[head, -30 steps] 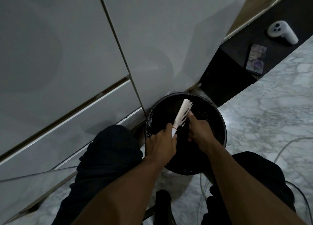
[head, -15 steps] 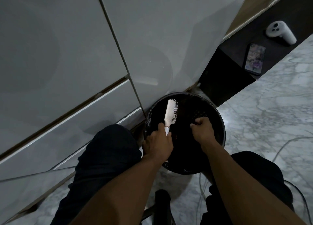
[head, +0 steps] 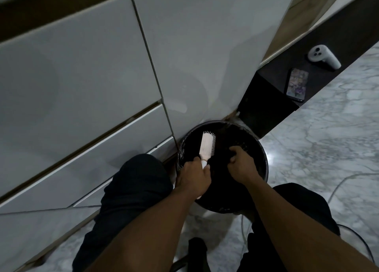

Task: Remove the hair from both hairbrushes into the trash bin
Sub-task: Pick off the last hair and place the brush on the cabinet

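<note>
one hairbrush [head: 207,146], one bin [head: 258,148], two hands [head: 194,175] [head: 242,165]

- White cabinet [head: 82,77] — glossy flat doors fill the upper left, with a drawer front [head: 92,159] below them.
- Dark ledge [head: 272,83] runs off to the upper right, beside the cabinet.
- Phone [head: 297,85] lies flat on the ledge, screen lit.
- White controller [head: 324,57] lies on the same ledge, near the phone but not touching it.
- Marble floor [head: 328,148] — grey-veined, with a thin cable [head: 348,179] trailing across it at right.
</note>
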`<action>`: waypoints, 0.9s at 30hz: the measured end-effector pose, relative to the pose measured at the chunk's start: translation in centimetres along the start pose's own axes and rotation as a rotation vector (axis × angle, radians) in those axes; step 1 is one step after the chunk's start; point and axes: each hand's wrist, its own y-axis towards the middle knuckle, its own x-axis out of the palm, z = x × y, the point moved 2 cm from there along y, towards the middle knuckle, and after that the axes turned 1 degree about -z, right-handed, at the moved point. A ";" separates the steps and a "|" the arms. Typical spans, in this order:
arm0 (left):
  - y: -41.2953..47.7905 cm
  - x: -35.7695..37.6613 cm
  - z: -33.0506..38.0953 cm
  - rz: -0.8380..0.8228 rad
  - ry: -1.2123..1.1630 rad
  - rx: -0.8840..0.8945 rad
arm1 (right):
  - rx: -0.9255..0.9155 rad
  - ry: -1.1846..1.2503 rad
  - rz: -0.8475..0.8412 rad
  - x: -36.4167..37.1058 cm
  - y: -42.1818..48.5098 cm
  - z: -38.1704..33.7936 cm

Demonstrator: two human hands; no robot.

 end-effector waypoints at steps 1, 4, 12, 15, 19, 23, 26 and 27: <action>-0.2 -0.6 0.3 0.004 -0.004 0.007 | -0.018 -0.020 -0.026 -0.4 -0.2 -0.3; -0.8 -2.6 1.5 0.025 -0.019 0.027 | -0.028 -0.002 0.008 -2.9 -1.4 -1.7; -3.9 -8.6 5.7 0.094 -0.003 0.150 | -0.202 0.030 0.066 -9.4 -4.8 -7.2; -5.2 -11.7 7.6 0.123 0.024 0.177 | -0.225 0.090 0.077 -11.6 -6.5 -9.9; -6.8 -16.6 10.1 0.206 0.066 0.223 | -0.263 0.210 0.142 -15.7 -9.7 -14.7; -8.2 -21.4 12.8 0.294 0.099 0.303 | -0.284 0.367 0.090 -18.6 -12.6 -18.4; -9.4 -24.4 14.4 0.347 0.106 0.350 | -0.326 0.450 0.153 -20.5 -14.4 -21.0; -9.8 -25.2 14.8 0.362 0.105 0.363 | -0.345 0.480 0.174 -21.0 -15.0 -21.9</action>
